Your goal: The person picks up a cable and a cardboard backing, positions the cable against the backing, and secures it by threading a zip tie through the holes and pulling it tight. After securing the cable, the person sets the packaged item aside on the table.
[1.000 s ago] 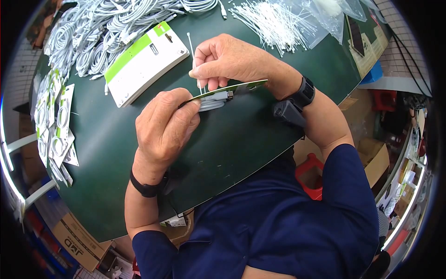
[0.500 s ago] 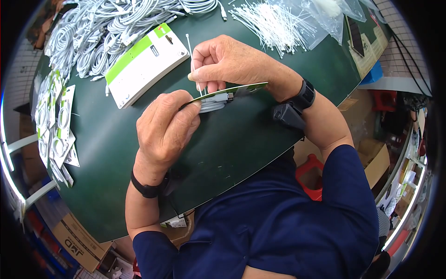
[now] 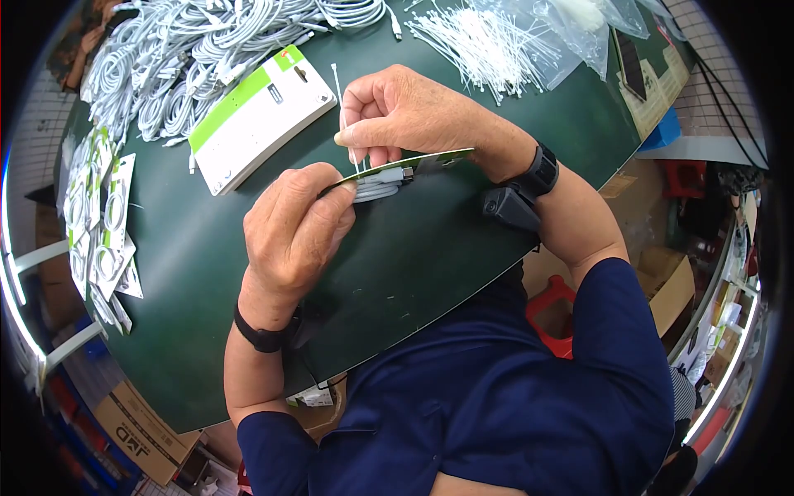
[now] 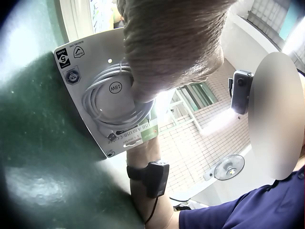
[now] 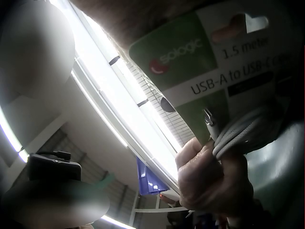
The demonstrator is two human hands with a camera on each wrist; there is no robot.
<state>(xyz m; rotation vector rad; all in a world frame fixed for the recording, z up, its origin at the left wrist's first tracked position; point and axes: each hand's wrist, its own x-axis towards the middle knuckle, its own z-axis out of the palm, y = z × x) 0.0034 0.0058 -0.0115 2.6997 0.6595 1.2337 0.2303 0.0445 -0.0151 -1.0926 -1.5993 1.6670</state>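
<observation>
My left hand (image 3: pixel 289 231) grips a packaging card (image 4: pixel 76 98) near one end. A coiled grey USB cable (image 4: pixel 93 90) lies against its printed face; in the head view the USB plug (image 3: pixel 407 174) points right. Behind the card, my right hand (image 3: pixel 405 107) pinches a thin white cable tie (image 3: pixel 337 87) between thumb and fingers. The tie stands upright, its head end above the fingers, its lower part reaching the back of the card. Print reading USB-A to USB-C shows on the card in the right wrist view, with the left hand's fingers beneath the coil.
Beyond my hands lies a stack of white and green cards (image 3: pixel 265 124). A heap of grey cables (image 3: pixel 182 66) is at the back left, loose cable ties (image 3: pixel 488 50) at the back right. Carded cables (image 3: pixel 103 223) lie along the left of the green table (image 3: pixel 190 331).
Both hands keep nearly the same pose, still holding the card and the cable tie. The view has shifted only slightly.
</observation>
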